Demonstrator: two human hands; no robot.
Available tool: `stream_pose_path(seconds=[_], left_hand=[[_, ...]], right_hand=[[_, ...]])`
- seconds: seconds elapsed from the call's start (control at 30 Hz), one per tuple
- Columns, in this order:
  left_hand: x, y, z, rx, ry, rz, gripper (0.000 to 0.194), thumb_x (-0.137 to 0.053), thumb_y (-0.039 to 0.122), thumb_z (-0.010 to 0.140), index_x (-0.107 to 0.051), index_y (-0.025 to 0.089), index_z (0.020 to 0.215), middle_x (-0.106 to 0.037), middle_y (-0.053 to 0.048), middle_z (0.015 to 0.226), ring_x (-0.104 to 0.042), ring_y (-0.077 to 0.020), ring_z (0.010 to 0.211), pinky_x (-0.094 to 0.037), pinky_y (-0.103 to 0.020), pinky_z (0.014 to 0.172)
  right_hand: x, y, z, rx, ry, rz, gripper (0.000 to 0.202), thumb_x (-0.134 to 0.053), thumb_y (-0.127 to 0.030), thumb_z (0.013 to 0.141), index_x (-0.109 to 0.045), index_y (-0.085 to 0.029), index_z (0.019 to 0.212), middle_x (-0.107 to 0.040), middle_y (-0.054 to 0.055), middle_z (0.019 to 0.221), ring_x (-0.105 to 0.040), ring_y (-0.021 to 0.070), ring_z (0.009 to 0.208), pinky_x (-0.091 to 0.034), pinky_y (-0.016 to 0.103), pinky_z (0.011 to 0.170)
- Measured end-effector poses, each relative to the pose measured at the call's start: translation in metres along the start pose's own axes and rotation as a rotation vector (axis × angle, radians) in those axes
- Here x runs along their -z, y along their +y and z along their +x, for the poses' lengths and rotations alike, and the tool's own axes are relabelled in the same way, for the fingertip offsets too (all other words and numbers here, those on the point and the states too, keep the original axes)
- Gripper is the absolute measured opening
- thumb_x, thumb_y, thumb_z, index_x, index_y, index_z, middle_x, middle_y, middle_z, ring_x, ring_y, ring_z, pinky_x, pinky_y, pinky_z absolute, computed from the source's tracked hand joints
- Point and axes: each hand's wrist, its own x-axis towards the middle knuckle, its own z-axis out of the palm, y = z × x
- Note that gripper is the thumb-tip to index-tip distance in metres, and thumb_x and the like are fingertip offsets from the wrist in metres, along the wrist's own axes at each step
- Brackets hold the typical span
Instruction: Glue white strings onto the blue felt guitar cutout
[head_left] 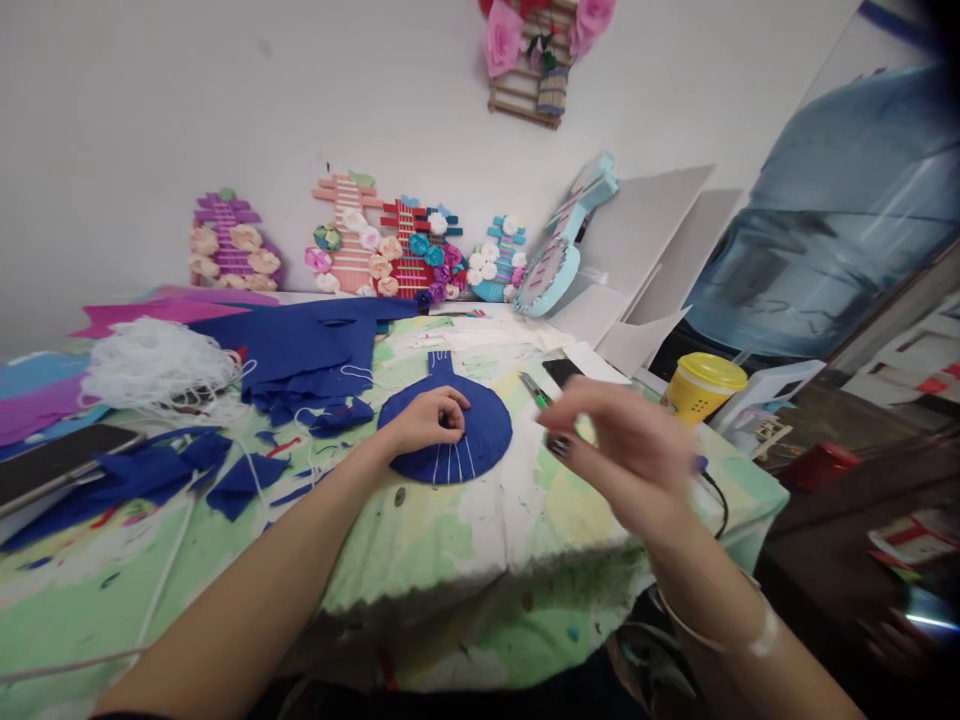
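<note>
A round blue fabric-covered piece (491, 425) with a short neck lies on the table, several white strings running over its lower part and a white loop on its neck. My left hand (435, 418) rests on its middle with the fingers curled together at the upper ends of the strings; what they pinch is too small to make out. Raised over the table to the right, my right hand (622, 440) is blurred, its thumb and fingers bent toward each other; anything between them cannot be made out. A green-handled cutter (535, 389) lies just behind it.
White yarn (161, 368), blue cloth (307, 350), scraps and a phone (60, 465) cover the left side. Decorated instrument shapes (412, 250) lean on the wall. At the right are a yellow-lidded tub (705, 385), a dark cable, white boards (645, 240) and a large water bottle (832, 210).
</note>
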Motion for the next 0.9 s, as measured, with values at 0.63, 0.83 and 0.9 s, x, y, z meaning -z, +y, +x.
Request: stream_pose_path(seconds=[0.63,0.83,0.9], left_hand=[[0.002,-0.004,0.002,0.008,-0.021,-0.011,0.004,-0.065,0.017,0.064,-0.065,0.013,0.064,-0.058,-0.007,0.107,-0.053,-0.0081,0.066,-0.046,-0.026,0.066],[0.003,-0.005,0.002,0.007,-0.025,-0.014,0.005,-0.066,0.018,0.064,-0.066,0.013,0.065,-0.058,-0.007,0.107,-0.053,-0.0081,0.066,-0.045,-0.025,0.064],[0.003,-0.004,0.001,0.013,-0.025,-0.026,0.007,-0.065,0.019,0.065,-0.067,0.013,0.065,-0.058,-0.008,0.108,-0.053,-0.008,0.067,-0.044,-0.024,0.064]], right_hand=[[-0.066,0.121,0.045,-0.001,-0.317,0.096,0.026,-0.057,-0.007,0.08,-0.076,-0.02,0.093,-0.054,0.001,0.079,-0.052,0.0121,0.069,-0.04,0.026,0.066],[-0.067,0.127,0.045,-0.018,-0.33,0.103,0.026,-0.059,-0.005,0.079,-0.076,-0.02,0.092,-0.051,0.0,0.078,-0.051,0.0116,0.068,-0.041,0.026,0.068],[-0.068,0.128,0.044,-0.022,-0.324,0.106,0.025,-0.059,-0.005,0.079,-0.076,-0.018,0.093,-0.05,0.0,0.079,-0.05,0.0112,0.067,-0.041,0.026,0.067]])
